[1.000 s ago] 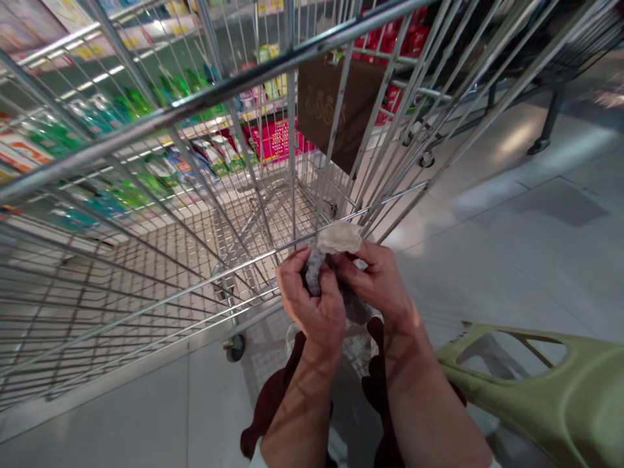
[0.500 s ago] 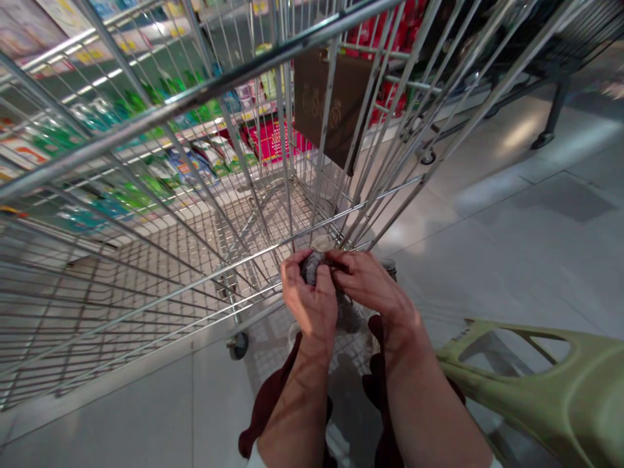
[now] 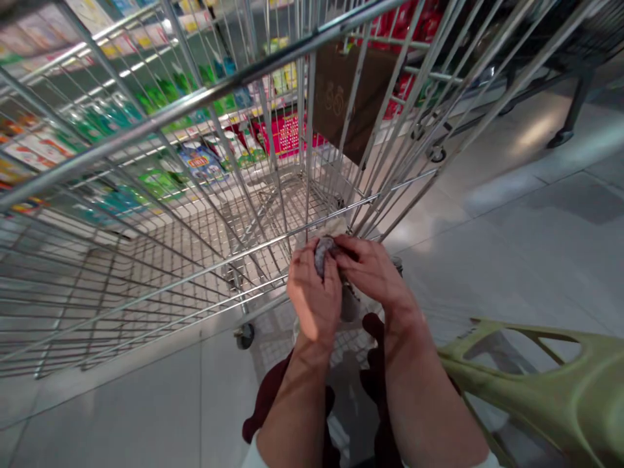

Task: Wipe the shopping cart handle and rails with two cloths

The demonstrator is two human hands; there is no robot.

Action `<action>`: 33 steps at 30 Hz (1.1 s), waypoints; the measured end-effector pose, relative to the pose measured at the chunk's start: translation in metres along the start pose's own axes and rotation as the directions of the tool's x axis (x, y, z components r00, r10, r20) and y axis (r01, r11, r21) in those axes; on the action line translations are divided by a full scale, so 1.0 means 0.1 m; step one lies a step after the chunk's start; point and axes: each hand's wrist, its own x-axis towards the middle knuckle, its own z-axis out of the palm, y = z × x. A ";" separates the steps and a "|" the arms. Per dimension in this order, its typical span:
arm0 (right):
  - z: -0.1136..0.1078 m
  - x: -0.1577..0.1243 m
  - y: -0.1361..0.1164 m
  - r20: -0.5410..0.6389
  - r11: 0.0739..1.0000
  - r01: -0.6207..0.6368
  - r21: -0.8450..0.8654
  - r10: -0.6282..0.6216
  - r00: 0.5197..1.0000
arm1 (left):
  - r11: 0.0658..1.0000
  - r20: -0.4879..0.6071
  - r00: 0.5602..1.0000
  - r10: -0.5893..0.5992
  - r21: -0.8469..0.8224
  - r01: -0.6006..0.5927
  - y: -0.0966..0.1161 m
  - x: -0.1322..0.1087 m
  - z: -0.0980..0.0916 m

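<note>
Close together in front of the cart's low rail, both of my hands are closed on a small grey woolly piece (image 3: 323, 255). My left hand (image 3: 314, 292) wraps round its left side, with the thumb pressed on the front. From the right, my right hand (image 3: 368, 270) pinches its edge with thumb and fingertips. A cream-coloured soft bit (image 3: 334, 227) shows just beyond the fingers. Below the hands hangs another grey part (image 3: 349, 305); whether it joins the held piece I cannot tell. My fingers hide much of the piece.
A metal shopping cart (image 3: 195, 97) stands right before me, with a brown panel (image 3: 353, 97) on its far side. Behind are shelves with green bottles (image 3: 166, 94) and packets. A green plastic chair or stool (image 3: 560, 383) stands at right; a dark cart (image 3: 575, 97) is farther back.
My hands have shifted slightly up in view and the grey piece has turned a little between the fingers. The view has moved slightly, so the cart and shelves sit farther right.
</note>
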 end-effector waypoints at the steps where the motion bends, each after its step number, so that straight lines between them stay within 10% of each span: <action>1: -0.01 0.00 0.01 0.067 0.998 -0.017 -0.058 0.021 0.998 | 0.998 0.062 0.998 0.005 0.058 -0.008 -0.05 0.01 0.00; 6: 0.02 0.01 0.04 0.233 0.985 -0.036 -0.171 0.076 0.970 | 0.975 0.289 0.951 -0.113 0.215 0.051 -0.15 0.01 -0.06; 12: -0.02 0.00 -0.03 0.150 0.974 -0.103 -0.201 0.135 0.979 | 0.965 0.201 0.944 -0.261 0.040 0.259 -0.03 -0.02 -0.20; 16: -0.05 -0.02 -0.13 -0.051 0.992 0.003 0.129 0.003 0.999 | 0.915 -0.085 0.956 -0.282 -0.325 0.241 0.01 -0.01 -0.32; 19: 0.04 -0.04 -0.18 -0.215 0.948 0.139 0.286 -0.078 0.974 | 0.927 -0.451 0.859 -0.243 -0.368 0.069 0.04 0.01 -0.35; 21: 0.11 -0.04 -0.18 -0.215 0.928 0.164 0.334 -0.094 0.972 | 0.944 -0.511 0.838 -0.193 -0.330 0.016 0.06 0.00 -0.32; 28: 0.12 0.02 -0.08 -0.138 0.980 0.136 0.144 -0.117 0.984 | 0.976 -0.250 0.967 -0.041 -0.219 -0.015 0.09 -0.07 -0.16; 33: 0.13 0.02 -0.02 0.177 0.990 0.054 -0.134 -0.030 0.984 | 0.995 0.010 0.995 -0.103 0.012 0.103 -0.11 -0.03 -0.17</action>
